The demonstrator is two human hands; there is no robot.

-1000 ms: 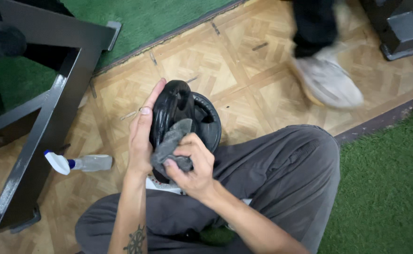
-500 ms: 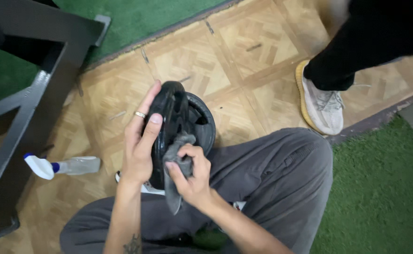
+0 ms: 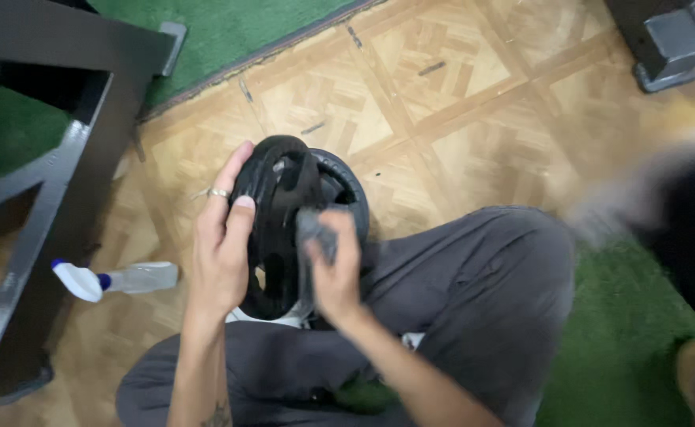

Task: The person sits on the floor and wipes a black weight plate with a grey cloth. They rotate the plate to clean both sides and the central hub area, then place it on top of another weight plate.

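Worn parquet floor edged with green turf lies below us as we sit, grey trousers filling the foreground. Our left hand curls over the rim of a black weight plate, held upright on edge above a second plate lying flat. It looks heavy, rigid and likely awkward, best gripped by its rim or cut-outs. Our right hand, blurred, closes on a grey cloth pressed against the plate's face. A spray bottle lies to the left.

Two weight plates, one spray bottle
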